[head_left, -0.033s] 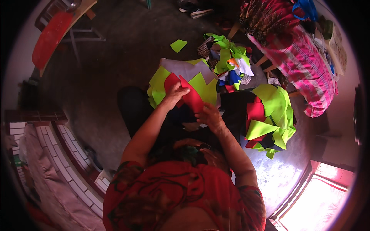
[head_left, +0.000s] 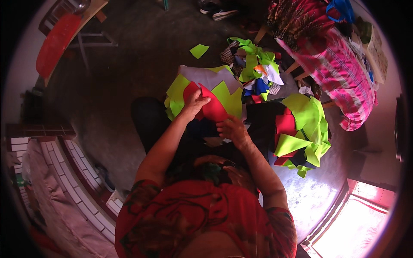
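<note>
My left hand is closed on a red piece of fabric, its thumb lying across the cloth. At the lower right end of that piece, my right hand pinches the edge between bent fingers. The red fabric lies above my lap, over a stack of neon yellow-green pieces and a grey piece. Dark blue cloth shows below the red piece, between my hands. What the fingertips cover is hidden.
A pile of neon and red pieces lies to the right. Mixed scraps are heaped ahead, with one neon scrap apart on the floor. Pink checked cloth drapes furniture at far right. A red-topped table stands at far left.
The red fabric has opened slightly flatter between my hands, and my left thumb has shifted a little on it. My right hand has barely moved.
</note>
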Demonstrator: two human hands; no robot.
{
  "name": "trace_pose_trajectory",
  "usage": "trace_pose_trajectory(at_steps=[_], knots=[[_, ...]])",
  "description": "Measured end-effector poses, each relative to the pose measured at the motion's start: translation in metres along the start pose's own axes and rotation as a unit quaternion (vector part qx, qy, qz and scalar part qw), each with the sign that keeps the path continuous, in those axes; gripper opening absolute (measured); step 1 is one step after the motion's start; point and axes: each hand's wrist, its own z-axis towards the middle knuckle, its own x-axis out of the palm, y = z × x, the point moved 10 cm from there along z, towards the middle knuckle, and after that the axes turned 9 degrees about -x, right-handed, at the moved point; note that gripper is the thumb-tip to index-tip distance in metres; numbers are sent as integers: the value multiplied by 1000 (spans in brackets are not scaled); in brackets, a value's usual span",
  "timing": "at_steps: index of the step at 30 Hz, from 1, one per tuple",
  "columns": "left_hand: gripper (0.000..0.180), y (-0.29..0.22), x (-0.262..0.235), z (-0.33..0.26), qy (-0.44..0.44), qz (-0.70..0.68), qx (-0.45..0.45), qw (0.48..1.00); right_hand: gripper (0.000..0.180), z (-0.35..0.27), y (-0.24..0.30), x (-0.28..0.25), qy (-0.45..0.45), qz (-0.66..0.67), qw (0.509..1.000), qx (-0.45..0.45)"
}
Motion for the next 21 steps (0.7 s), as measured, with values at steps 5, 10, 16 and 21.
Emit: trace_pose_trajectory(at_steps=[5, 10, 16, 21], knots=[[45, -18, -17, 36, -36, 40, 54, 997, 44, 3, -1, 10, 36, 6, 999, -4], [43, -56, -19, 53, -26, -98, 47, 994, 37, 2, -1, 5, 43, 7, 999, 5], [47, 0, -83, 77, -148, -79, -27, 985, 34, 6, -2, 6, 51, 2, 999, 10], [53, 11, -91, 83, -155, -101, -5, 983, 33, 10, -2, 6, 46, -14, 999, 11]])
